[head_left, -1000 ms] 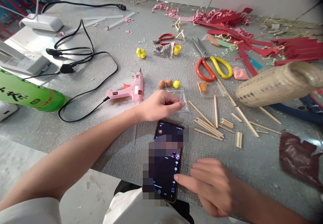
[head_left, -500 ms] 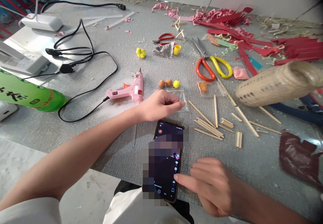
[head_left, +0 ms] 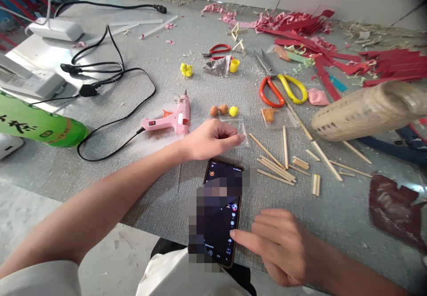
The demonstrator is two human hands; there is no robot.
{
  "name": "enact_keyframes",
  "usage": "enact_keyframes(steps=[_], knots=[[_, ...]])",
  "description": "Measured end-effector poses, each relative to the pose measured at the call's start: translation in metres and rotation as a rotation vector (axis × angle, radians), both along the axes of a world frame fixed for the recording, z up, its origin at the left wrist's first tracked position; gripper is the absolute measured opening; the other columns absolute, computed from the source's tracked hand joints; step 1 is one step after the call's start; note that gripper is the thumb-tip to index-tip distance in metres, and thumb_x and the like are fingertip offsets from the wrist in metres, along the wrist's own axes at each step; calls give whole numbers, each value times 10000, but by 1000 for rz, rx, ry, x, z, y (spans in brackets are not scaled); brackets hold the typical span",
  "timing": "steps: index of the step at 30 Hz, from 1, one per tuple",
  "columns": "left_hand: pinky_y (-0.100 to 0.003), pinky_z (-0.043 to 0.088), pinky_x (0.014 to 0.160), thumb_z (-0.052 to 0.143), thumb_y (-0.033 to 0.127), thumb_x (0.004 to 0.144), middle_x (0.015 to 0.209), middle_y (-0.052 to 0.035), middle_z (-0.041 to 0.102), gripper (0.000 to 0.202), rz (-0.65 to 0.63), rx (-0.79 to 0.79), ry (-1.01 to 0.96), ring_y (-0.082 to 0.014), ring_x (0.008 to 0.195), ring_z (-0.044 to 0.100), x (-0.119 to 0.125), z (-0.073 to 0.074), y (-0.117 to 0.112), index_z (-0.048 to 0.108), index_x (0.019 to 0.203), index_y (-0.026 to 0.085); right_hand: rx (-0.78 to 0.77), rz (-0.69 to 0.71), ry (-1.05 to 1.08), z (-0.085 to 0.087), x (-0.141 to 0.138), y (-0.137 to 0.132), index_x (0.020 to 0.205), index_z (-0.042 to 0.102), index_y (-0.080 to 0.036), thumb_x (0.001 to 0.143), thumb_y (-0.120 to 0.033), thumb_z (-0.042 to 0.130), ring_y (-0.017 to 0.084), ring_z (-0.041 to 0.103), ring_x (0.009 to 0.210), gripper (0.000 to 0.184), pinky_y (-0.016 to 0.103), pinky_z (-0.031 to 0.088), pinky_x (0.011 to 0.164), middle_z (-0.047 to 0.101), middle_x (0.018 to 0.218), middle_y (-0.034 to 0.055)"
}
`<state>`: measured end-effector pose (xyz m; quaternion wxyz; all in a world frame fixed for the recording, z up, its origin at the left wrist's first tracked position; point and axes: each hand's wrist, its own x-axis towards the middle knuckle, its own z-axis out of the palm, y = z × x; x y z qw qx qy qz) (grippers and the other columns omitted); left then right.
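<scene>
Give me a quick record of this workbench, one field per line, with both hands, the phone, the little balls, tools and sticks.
Left hand: loosely curled, over a small clear plastic bag; contact unclear
Right hand: index finger extended to the phone's right edge
Phone: black rectangular smartphone, screen lit, partly pixelated
Balls: two small brown balls, one yellow ball, in a row
Tools: pink plastic glue gun; red-and-yellow-handled metal scissors
Sticks: thin pale wooden sticks, scattered

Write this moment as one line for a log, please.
left hand: curled, near clear bag; right hand: pointing, at right edge of phone; phone: lit; nearby: pink glue gun, wooden sticks, scissors
</scene>
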<state>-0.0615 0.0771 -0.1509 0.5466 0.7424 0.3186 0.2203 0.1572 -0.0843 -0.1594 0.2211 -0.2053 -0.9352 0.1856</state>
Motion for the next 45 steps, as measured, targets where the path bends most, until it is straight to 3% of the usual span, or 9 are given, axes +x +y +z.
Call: enact_keyframes(steps=[45], knots=[[-252,207,541,516,369,965,595,64,260,474,-1,16,12,-56,569,226,1,1,0,285,594,184,-5,4,1,0,0,0,1176,587,-110,778,-23,435,168,361,512,434,326,216,504,454,620,-31]])
